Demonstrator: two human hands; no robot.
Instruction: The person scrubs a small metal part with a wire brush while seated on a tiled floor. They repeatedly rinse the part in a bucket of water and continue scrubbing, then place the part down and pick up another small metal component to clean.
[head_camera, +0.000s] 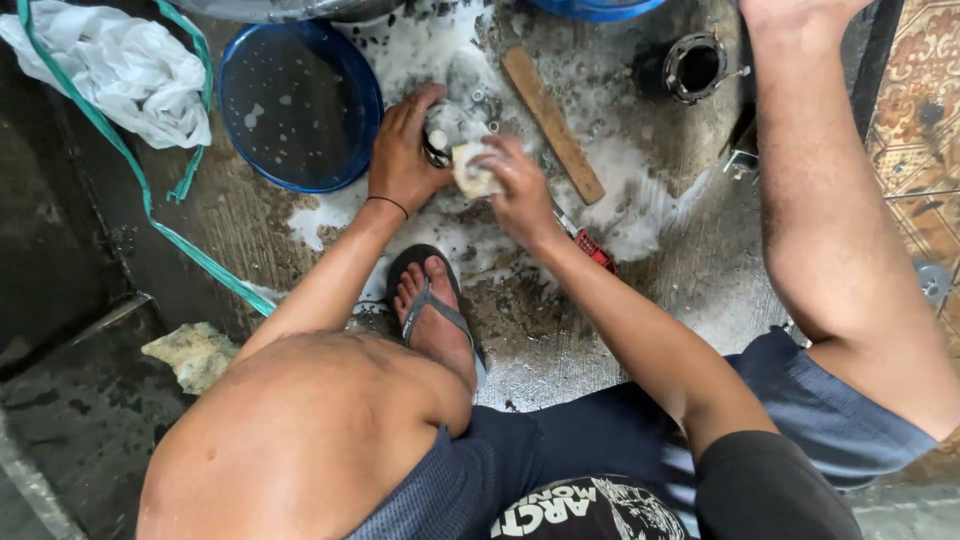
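From the head view, I see my left hand (402, 150) just above the middle of the frame, fingers wrapped around a small soapy metal part (447, 128) that rests on the wet concrete floor (700, 270). My right hand (520, 185) sits just to the right of it, fingertips pinched on a pale sponge (473, 170) pressed against the part. Foam spreads over the floor around both hands. In the upper left of centre, a blue basin (298, 105) stands just beside my left hand, and a white cloth with green edging (120, 65) lies in the upper left corner. A wooden stick (552, 123) lies slanted to the upper right of the hands, with a dark ring-shaped part (695, 65) further right. A red-handled tool (593, 248) shows partly under my right forearm. Below the hands, my foot in a grey sandal (432, 310) rests on the floor. A crumpled yellowish rag (195, 352) lies at the lower left.
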